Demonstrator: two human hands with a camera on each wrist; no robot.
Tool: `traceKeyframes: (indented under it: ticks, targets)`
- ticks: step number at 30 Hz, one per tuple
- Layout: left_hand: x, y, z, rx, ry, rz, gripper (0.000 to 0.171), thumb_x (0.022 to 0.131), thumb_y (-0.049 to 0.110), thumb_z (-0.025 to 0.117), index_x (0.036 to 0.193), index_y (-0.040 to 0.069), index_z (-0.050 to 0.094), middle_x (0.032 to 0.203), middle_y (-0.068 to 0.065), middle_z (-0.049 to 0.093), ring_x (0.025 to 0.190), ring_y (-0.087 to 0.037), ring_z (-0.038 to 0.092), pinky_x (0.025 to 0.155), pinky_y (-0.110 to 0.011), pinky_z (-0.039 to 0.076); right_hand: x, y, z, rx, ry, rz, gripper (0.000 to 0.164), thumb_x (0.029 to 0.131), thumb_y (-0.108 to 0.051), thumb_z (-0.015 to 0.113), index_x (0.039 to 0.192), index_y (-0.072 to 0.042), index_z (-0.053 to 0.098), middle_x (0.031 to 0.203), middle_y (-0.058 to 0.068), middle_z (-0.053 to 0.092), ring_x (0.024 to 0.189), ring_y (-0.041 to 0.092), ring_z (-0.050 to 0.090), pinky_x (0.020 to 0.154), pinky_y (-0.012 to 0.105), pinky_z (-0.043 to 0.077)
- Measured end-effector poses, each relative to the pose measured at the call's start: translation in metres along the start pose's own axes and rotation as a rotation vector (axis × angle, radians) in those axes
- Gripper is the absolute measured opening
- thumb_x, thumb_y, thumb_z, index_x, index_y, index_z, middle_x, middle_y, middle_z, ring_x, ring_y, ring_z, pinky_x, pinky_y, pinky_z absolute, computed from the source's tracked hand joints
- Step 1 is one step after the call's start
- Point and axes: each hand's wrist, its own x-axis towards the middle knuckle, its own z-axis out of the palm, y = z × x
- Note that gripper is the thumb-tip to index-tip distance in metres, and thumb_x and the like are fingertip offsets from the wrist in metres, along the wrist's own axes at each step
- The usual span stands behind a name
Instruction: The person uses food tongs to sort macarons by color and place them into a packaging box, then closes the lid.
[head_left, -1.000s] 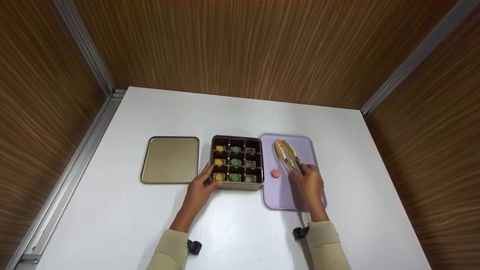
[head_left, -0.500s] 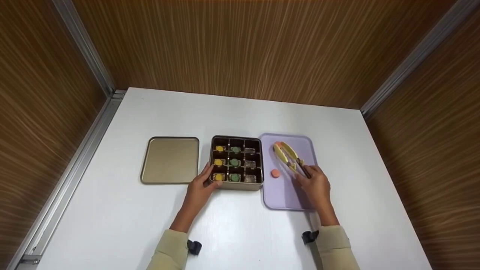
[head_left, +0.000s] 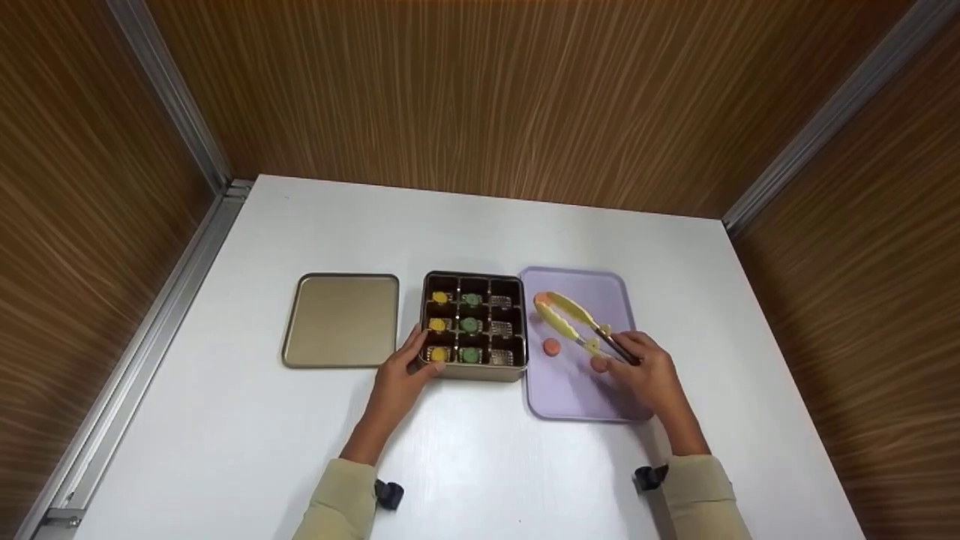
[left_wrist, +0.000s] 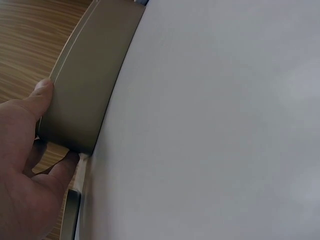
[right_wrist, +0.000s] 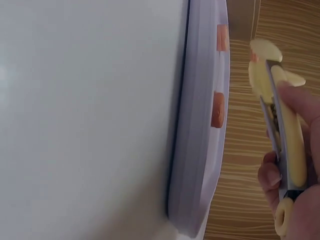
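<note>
My right hand (head_left: 651, 373) grips a pair of tongs (head_left: 568, 313) with yellow tips over the lilac tray (head_left: 577, 401). Between the tips is a small round orange piece (head_left: 542, 299), raised off the tray in the right wrist view. Two more orange pieces, a left one (head_left: 552, 346) and a right one (head_left: 599, 364), lie on the tray. My left hand (head_left: 401, 379) holds the near left corner of a square tin (head_left: 480, 373), thumb at the front rim and fingers along the side. Its divided insert bears yellow pieces (head_left: 438, 325) at left and green pieces (head_left: 470, 325) in the middle column; the right column shows ribbed cell floors.
A flat gold-coloured lid (head_left: 341, 321) lies left of the tin. The tray stands close against the tin's right side. Wood-grain panels (head_left: 480, 97) enclose the white table (head_left: 465, 465) at the back and both sides.
My right hand has moved right and toward me. The tongs' tips have come left and nearer the tin with the orange piece, uncovering another piece on the tray. My left hand stays put.
</note>
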Motion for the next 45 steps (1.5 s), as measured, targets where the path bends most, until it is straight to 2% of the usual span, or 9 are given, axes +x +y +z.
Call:
traceKeyframes:
  ticks: [3, 7, 11, 19, 23, 27, 36, 40, 45]
  targets:
    - [0.0, 0.0, 0.0, -0.005, -0.002, -0.007, 0.073, 0.091, 0.044, 0.074, 0.154, 0.024, 0.043, 0.165, 0.005, 0.03, 0.153, -0.026, 0.025, 0.123, -0.049, 0.026, 0.0, 0.0, -0.002, 0.022, -0.007, -0.046, 0.057, 0.079, -0.022, 0.088, 0.129, -0.003, 0.069, 0.127, 0.008, 0.067, 0.117, 0.025, 0.061, 0.086, 0.001, 0.041]
    - [0.0, 0.0, 0.001, -0.011, -0.007, -0.009, 0.074, 0.091, 0.044, 0.074, 0.154, 0.025, 0.042, 0.165, 0.005, 0.03, 0.153, -0.026, 0.025, 0.122, -0.049, 0.028, -0.001, -0.001, -0.004, 0.052, -0.017, -0.099, 0.056, 0.075, -0.021, 0.091, 0.126, -0.006, 0.072, 0.124, 0.005, 0.068, 0.112, 0.02, 0.06, 0.085, 0.002, 0.043]
    - [0.0, 0.001, 0.001, -0.019, -0.011, -0.009, 0.074, 0.091, 0.044, 0.074, 0.155, 0.026, 0.041, 0.166, 0.005, 0.029, 0.153, -0.026, 0.024, 0.122, -0.049, 0.029, -0.003, -0.003, -0.005, 0.071, -0.024, -0.181, 0.049, 0.076, -0.011, 0.089, 0.122, -0.005, 0.074, 0.12, 0.009, 0.07, 0.107, 0.018, 0.062, 0.085, 0.004, 0.044]
    - [0.0, 0.002, 0.001, -0.015, -0.007, -0.015, 0.073, 0.091, 0.041, 0.074, 0.155, 0.027, 0.041, 0.166, 0.005, 0.029, 0.153, -0.026, 0.024, 0.122, -0.049, 0.028, -0.018, -0.024, -0.009, 0.025, -0.084, -0.264, 0.044, 0.076, 0.008, 0.083, 0.118, 0.006, 0.072, 0.119, 0.018, 0.069, 0.108, 0.029, 0.064, 0.088, 0.001, 0.041]
    - [0.001, 0.002, 0.001, -0.017, -0.006, -0.02, 0.072, 0.092, 0.04, 0.074, 0.155, 0.028, 0.041, 0.166, 0.006, 0.029, 0.154, -0.026, 0.023, 0.122, -0.05, 0.027, -0.026, -0.043, -0.017, 0.049, -0.143, -0.275, 0.042, 0.077, 0.007, 0.082, 0.118, 0.008, 0.071, 0.119, 0.02, 0.069, 0.11, 0.026, 0.064, 0.089, 0.004, 0.044]
    - [0.001, 0.001, 0.001, -0.017, -0.008, -0.016, 0.072, 0.092, 0.04, 0.074, 0.155, 0.028, 0.041, 0.166, 0.006, 0.029, 0.154, -0.027, 0.023, 0.122, -0.05, 0.027, -0.03, -0.049, -0.02, 0.07, -0.176, -0.279, 0.043, 0.077, 0.008, 0.081, 0.119, 0.007, 0.071, 0.118, 0.019, 0.069, 0.109, 0.018, 0.063, 0.088, 0.004, 0.044]
    - [-0.001, 0.001, 0.001, -0.022, 0.0, -0.023, 0.071, 0.092, 0.038, 0.074, 0.154, 0.03, 0.041, 0.166, 0.006, 0.029, 0.154, -0.028, 0.022, 0.122, -0.051, 0.028, -0.033, -0.053, -0.02, 0.044, -0.194, -0.292, 0.045, 0.076, 0.008, 0.081, 0.12, 0.009, 0.07, 0.119, 0.021, 0.068, 0.11, 0.026, 0.062, 0.09, 0.003, 0.041]
    - [0.0, 0.001, 0.001, -0.028, -0.005, -0.033, 0.071, 0.092, 0.038, 0.074, 0.155, 0.03, 0.041, 0.166, 0.007, 0.029, 0.154, -0.026, 0.023, 0.121, -0.051, 0.031, -0.031, -0.045, -0.017, 0.055, -0.196, -0.288, 0.047, 0.075, 0.01, 0.082, 0.12, 0.01, 0.07, 0.119, 0.022, 0.068, 0.111, 0.029, 0.062, 0.09, 0.002, 0.041]
    - [0.001, 0.0, 0.001, -0.028, -0.005, -0.047, 0.07, 0.093, 0.036, 0.074, 0.154, 0.031, 0.041, 0.165, 0.009, 0.029, 0.154, -0.025, 0.022, 0.123, -0.05, 0.027, -0.027, -0.023, -0.01, 0.039, -0.198, -0.267, 0.05, 0.076, 0.007, 0.083, 0.124, 0.005, 0.069, 0.123, 0.017, 0.068, 0.113, 0.024, 0.061, 0.09, 0.003, 0.041]
